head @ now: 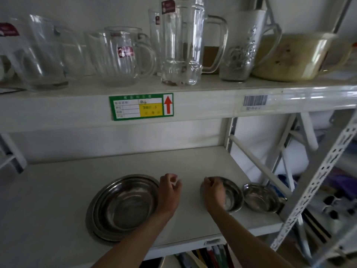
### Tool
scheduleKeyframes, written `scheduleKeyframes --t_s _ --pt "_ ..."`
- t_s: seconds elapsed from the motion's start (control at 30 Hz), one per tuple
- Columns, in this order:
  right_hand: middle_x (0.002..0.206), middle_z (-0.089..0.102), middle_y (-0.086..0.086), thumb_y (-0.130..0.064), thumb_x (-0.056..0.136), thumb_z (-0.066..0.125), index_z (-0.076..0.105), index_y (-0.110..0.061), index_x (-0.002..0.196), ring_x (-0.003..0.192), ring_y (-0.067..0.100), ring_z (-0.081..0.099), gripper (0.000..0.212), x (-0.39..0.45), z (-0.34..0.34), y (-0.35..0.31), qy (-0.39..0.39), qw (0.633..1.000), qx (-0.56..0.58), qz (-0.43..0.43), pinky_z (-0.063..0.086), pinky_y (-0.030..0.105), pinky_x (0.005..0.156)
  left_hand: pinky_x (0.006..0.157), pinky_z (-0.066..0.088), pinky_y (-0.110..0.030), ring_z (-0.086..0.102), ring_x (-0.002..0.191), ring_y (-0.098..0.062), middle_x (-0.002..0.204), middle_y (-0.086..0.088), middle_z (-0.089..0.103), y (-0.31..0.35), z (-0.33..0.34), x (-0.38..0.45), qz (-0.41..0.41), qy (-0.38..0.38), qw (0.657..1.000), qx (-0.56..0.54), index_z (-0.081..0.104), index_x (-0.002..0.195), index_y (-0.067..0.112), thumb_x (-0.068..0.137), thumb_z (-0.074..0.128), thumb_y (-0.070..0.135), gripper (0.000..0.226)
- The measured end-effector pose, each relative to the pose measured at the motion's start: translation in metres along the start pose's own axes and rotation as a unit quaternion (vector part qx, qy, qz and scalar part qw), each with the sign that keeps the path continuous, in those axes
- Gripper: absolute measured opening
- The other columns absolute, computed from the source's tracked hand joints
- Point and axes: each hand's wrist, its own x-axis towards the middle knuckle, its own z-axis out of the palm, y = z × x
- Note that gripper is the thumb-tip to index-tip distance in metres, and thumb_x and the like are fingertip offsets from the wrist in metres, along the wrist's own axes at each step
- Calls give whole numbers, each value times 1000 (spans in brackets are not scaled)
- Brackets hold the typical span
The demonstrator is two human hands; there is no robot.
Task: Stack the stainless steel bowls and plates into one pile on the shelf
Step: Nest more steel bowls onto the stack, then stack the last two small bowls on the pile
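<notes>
On the white lower shelf (58, 190) lies a pile of wide stainless steel plates (121, 206), nested one in another, at the left of centre. My left hand (170, 190) hovers by the pile's right rim with curled fingers that hold nothing. A small steel bowl (232, 196) stands to the right; my right hand (213, 192) rests over its left rim, fingers bent down on the edge. Whether they grip the rim is unclear. A second small steel bowl (260, 198) stands beside it, near the shelf's right end.
The upper shelf (193, 105) hangs low overhead and carries glass jugs (121, 55), a tall glass mug (181, 41) and a large bowl (295, 57). A perforated metal upright (316, 176) and cross braces stand at the right. Coloured items lie below the shelf edge.
</notes>
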Motion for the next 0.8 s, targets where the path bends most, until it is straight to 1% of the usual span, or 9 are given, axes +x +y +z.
scheduleKeyframes --t_s 0.1,0.23,0.3,0.4,0.53,0.57,0.63,0.67,0.8 --pt "115 65 20 -31 97 48 63 -4 111 108 36 60 35 9 -31 18 43 999 -3 18 45 38 90 85 46 -34 60 89 -24 99 -10 61 3 29 -9 -44 -62 997 8 62 105 4 87 65 22 25" --pt "113 65 21 -35 97 44 58 -4 109 105 38 60 36 16 -70 44 97 993 39 64 48 44 87 89 46 -33 61 105 -32 115 -17 60 0 64 -20 -117 -140 983 18 55 115 2 89 61 28 37" --pt "120 60 22 -35 98 43 52 -2 118 110 38 58 39 18 -87 55 126 983 66 113 44 43 89 91 50 -38 60 108 -34 121 -19 58 -2 81 -23 -156 -155 976 7 53 120 2 88 59 30 42" --pt "135 50 24 -31 99 43 41 3 133 123 40 49 48 19 -110 72 165 967 103 167 39 44 97 86 56 -49 64 102 -37 122 -19 57 -8 104 -26 -218 -175 960 -29 50 123 6 87 57 38 49" --pt "142 42 29 -40 97 46 29 7 140 131 43 42 66 22 -122 100 179 953 119 213 35 47 106 71 60 -52 69 89 -42 106 -27 66 -47 152 -22 -281 -147 947 -49 56 106 2 72 54 63 70" --pt "142 43 29 -42 95 49 28 7 141 131 43 42 70 22 -123 103 180 951 126 219 36 48 107 64 60 -51 69 86 -42 107 -29 66 -44 155 -24 -297 -152 941 -63 57 106 1 69 56 61 71" --pt "140 45 28 -41 95 51 27 3 142 129 44 44 69 25 -125 106 179 947 138 229 39 50 107 44 55 -35 68 70 -35 111 -29 64 -27 154 -29 -342 -163 919 -111 56 110 0 78 63 41 52" --pt "139 45 28 -37 95 51 26 0 143 128 45 45 65 27 -125 106 178 945 141 236 40 52 107 40 51 -27 65 61 -29 111 -28 64 -10 145 -32 -358 -167 909 -131 56 111 0 83 63 30 42" --pt "138 46 26 -25 95 52 26 0 141 126 44 47 58 35 -130 108 180 942 140 248 42 51 105 41 49 -22 63 51 -23 108 -28 66 -9 149 -30 -369 -159 906 -137 57 114 1 84 62 15 34"
